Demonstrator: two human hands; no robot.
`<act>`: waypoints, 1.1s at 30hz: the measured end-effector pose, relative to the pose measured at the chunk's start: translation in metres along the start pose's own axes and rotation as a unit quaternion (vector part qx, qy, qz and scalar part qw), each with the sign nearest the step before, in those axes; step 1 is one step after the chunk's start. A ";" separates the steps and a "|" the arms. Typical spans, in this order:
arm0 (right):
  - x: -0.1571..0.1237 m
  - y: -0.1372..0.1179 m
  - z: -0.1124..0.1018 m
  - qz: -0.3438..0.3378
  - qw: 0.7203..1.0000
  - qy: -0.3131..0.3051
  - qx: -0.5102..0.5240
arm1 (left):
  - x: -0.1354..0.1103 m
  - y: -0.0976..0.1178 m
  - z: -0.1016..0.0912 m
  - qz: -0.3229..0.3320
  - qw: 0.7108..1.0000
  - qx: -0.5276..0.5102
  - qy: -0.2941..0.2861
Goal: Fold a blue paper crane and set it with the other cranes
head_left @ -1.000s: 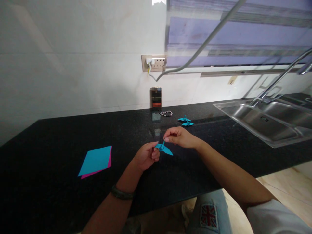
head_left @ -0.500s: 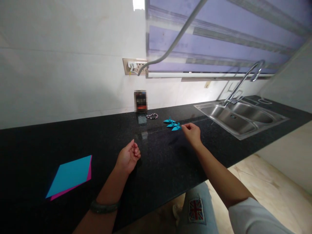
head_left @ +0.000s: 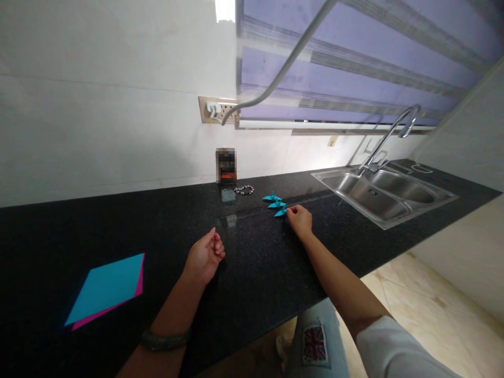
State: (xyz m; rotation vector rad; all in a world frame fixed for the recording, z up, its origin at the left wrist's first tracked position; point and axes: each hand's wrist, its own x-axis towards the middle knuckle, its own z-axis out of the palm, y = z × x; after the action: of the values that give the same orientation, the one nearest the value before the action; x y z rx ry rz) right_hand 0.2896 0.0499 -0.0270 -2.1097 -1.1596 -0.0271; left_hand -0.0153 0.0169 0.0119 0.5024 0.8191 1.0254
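Three blue origami cranes stand in a close row on the black counter [head_left: 252, 262]: a far crane [head_left: 271, 198], a middle crane [head_left: 276, 205] and a near crane [head_left: 280, 213]. My right hand [head_left: 301, 220] is closed in a pinch on the right end of the near crane, which sits at the counter surface. My left hand [head_left: 205, 257] rests on the counter to the left, its fingers curled with nothing in them. Farther left lie a blue paper sheet [head_left: 108, 286] and a pink sheet [head_left: 102, 314] mostly hidden under it.
Behind the cranes lies a beaded bracelet [head_left: 244, 190], beside a small blurred-out object [head_left: 226, 167] against the wall. A steel double sink [head_left: 354, 210] with a faucet [head_left: 394, 134] is set in at the right. A grey cable [head_left: 271, 92] hangs from the wall socket [head_left: 226, 111].
My right hand has lowered the near crane slightly, bringing it into line with the other two. The left hand keeps its curled pose. The view has shifted a little.
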 end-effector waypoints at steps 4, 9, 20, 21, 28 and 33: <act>-0.001 0.000 0.001 0.000 1.000 -0.009 -0.012 | 0.000 -0.001 0.000 0.009 1.000 0.005 -0.008; -0.002 0.000 0.001 -0.008 1.000 -0.014 -0.016 | -0.001 -0.001 0.002 0.017 1.000 0.012 -0.007; -0.001 0.000 0.002 -0.022 0.999 -0.021 -0.010 | -0.002 -0.001 0.002 0.023 1.000 0.012 -0.007; -0.001 0.000 0.002 -0.022 0.999 -0.021 -0.010 | -0.002 -0.001 0.003 0.022 1.000 0.012 -0.006; -0.003 -0.001 0.000 -0.013 1.000 -0.024 -0.010 | -0.003 -0.001 0.004 0.027 1.000 0.014 -0.006; -0.005 -0.006 -0.009 -0.015 1.000 -0.005 0.001 | -0.002 -0.002 0.003 0.032 0.999 0.019 -0.009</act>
State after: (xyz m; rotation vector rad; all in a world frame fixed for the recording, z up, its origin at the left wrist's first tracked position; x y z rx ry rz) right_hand 0.2848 0.0433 -0.0185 -2.0922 -1.1961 -0.0299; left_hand -0.0130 0.0143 0.0131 0.5724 0.8123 1.0644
